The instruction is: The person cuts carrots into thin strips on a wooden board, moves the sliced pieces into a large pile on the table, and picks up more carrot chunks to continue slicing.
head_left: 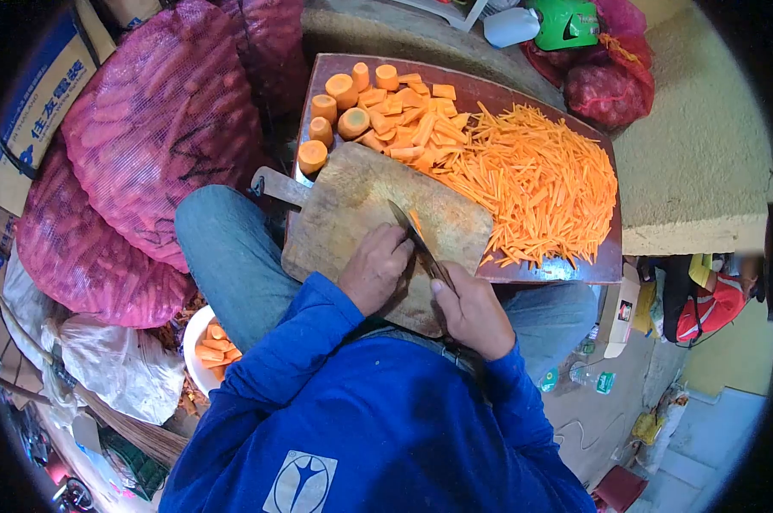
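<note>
A knife [421, 246] is gripped by its handle in the right hand [476, 312], the blade laid across a round wooden chopping board [344, 205]. A thin carrot slice [416, 222] beside the blade is pinned to the board by the fingers of the left hand [374, 267]. The board is propped on a dark tray [566, 267], where a heap of carrot sticks [532, 179], flat slices and round carrot chunks [335, 107] is spread. Pink mesh sacks [156, 120] are stacked at the left.
</note>
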Demonstrator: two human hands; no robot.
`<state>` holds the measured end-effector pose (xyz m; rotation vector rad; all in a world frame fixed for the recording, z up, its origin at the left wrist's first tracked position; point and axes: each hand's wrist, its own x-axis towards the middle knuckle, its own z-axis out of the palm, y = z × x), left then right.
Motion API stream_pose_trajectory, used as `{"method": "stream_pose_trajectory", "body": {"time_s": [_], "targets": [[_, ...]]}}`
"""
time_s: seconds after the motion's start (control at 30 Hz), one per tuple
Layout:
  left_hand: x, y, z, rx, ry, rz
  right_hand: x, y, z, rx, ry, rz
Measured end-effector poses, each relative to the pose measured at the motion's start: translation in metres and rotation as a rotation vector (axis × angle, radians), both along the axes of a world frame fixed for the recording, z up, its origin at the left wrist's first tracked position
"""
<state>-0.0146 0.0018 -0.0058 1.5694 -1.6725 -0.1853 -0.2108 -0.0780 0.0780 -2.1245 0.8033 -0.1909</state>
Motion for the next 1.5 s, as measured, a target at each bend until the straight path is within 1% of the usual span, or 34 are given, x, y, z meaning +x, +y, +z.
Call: {"method": "stream_pose_trajectory", "body": {"time_s": [0.1, 0.17, 0.2, 0.27, 0.3, 0.4, 0.47, 0.5, 0.57, 0.6, 0.63, 0.67, 0.73, 0.77, 0.8, 0.83, 0.87, 0.93, 0.97, 1.0, 1.07, 1.1, 1.17, 1.2, 1.23, 1.27, 1.33, 1.37, 1.4, 1.43, 1.47, 1.5], "targets": [[-0.002, 0.0, 0.002, 0.019, -0.006, -0.009, 0.008, -0.007, 0.0, -0.059, -0.033, 0.024], [0.001, -0.001, 0.002, 0.02, -0.015, 0.011, 0.004, -0.005, 0.007, -0.05, -0.128, 0.035], [0.001, 0.0, 0.003, 0.003, -0.018, 0.001, 0.003, -0.006, 0.006, -0.053, -0.13, 0.046], [0.0, 0.002, 0.002, -0.005, -0.016, -0.012, -0.003, -0.002, 0.002, 0.037, -0.019, 0.008], [0.0, 0.001, -0.001, 0.005, -0.01, 0.003, -0.001, -0.002, 0.001, 0.04, -0.016, 0.006], [-0.001, -0.001, -0.004, -0.009, -0.016, 0.005, 0.011, -0.009, -0.001, -0.016, -0.047, 0.004], [0.0, -0.001, -0.004, -0.034, -0.021, 0.008, 0.013, -0.013, -0.002, -0.026, -0.116, -0.01], [0.001, -0.001, -0.003, -0.042, 0.008, 0.016, 0.01, -0.014, -0.001, -0.028, -0.117, -0.007], [0.001, -0.001, -0.004, -0.046, 0.041, 0.035, -0.003, -0.017, 0.001, 0.098, -0.186, -0.195], [0.001, -0.003, -0.006, -0.101, 0.139, 0.095, -0.009, -0.02, 0.007, 0.101, -0.185, -0.192], [0.001, -0.005, -0.006, -0.159, 0.235, 0.151, -0.016, -0.023, 0.017, 0.161, -0.111, -0.203], [0.002, -0.005, -0.004, -0.161, 0.233, 0.148, -0.021, -0.023, 0.023, 0.218, -0.038, -0.216], [0.002, -0.005, 0.004, -0.132, 0.467, 0.319, -0.029, -0.015, 0.01, 0.223, -0.096, -0.218], [0.005, -0.007, 0.004, -0.136, 0.465, 0.316, -0.029, -0.009, 0.008, 0.247, -0.077, -0.131], [0.008, -0.007, 0.004, -0.157, 0.51, 0.36, -0.027, -0.005, 0.006, 0.271, -0.059, -0.042], [0.011, -0.008, 0.004, -0.18, 0.552, 0.405, -0.025, -0.003, 0.002, 0.313, -0.004, -0.023], [0.013, -0.008, 0.003, -0.183, 0.549, 0.404, -0.025, -0.006, -0.002, 0.311, -0.008, -0.022], [0.015, -0.008, 0.003, -0.137, 0.622, 0.423, -0.03, -0.015, -0.007, 0.211, -0.085, -0.048], [0.015, -0.007, 0.003, -0.138, 0.617, 0.421, -0.035, -0.025, -0.005, 0.211, -0.017, -0.097], [0.013, -0.007, 0.005, -0.106, 0.588, 0.411, -0.03, -0.032, 0.015, 0.36, 0.045, -0.237], [0.009, -0.007, 0.007, -0.082, 0.558, 0.396, -0.045, -0.062, -0.006, 0.138, -0.027, -0.293], [0.008, -0.007, 0.007, -0.073, 0.538, 0.365, -0.047, -0.071, -0.003, 0.131, -0.032, -0.293], [0.007, -0.008, 0.004, -0.07, 0.512, 0.336, -0.047, -0.084, 0.004, -0.12, -0.033, -0.318], [0.007, -0.009, 0.003, -0.083, 0.424, 0.303, -0.045, -0.083, 0.009, -0.122, -0.04, -0.316], [0.008, -0.009, 0.002, -0.095, 0.335, 0.271, -0.046, -0.08, 0.017, -0.03, -0.059, -0.329], [0.009, -0.01, 0.0, -0.098, 0.329, 0.272, -0.047, -0.076, 0.021, 0.061, -0.079, -0.343], [0.009, -0.012, 0.001, -0.089, 0.243, 0.247, -0.045, -0.071, 0.007, 0.048, -0.088, -0.348], [0.008, -0.012, 0.002, -0.085, 0.239, 0.24, -0.043, -0.068, -0.001, -0.043, -0.056, -0.25], [0.007, -0.012, 0.006, -0.037, 0.288, 0.25, -0.041, -0.064, -0.004, -0.133, -0.024, -0.155], [0.007, -0.015, 0.011, 0.006, 0.334, 0.262, -0.039, -0.059, -0.003, -0.164, -0.124, -0.164], [0.01, -0.017, 0.016, 0.006, 0.326, 0.261, -0.038, -0.056, 0.001, -0.163, -0.132, -0.166], [0.012, -0.019, 0.025, 0.055, 0.37, 0.258, -0.039, -0.052, 0.008, -0.047, -0.127, -0.212]]}}
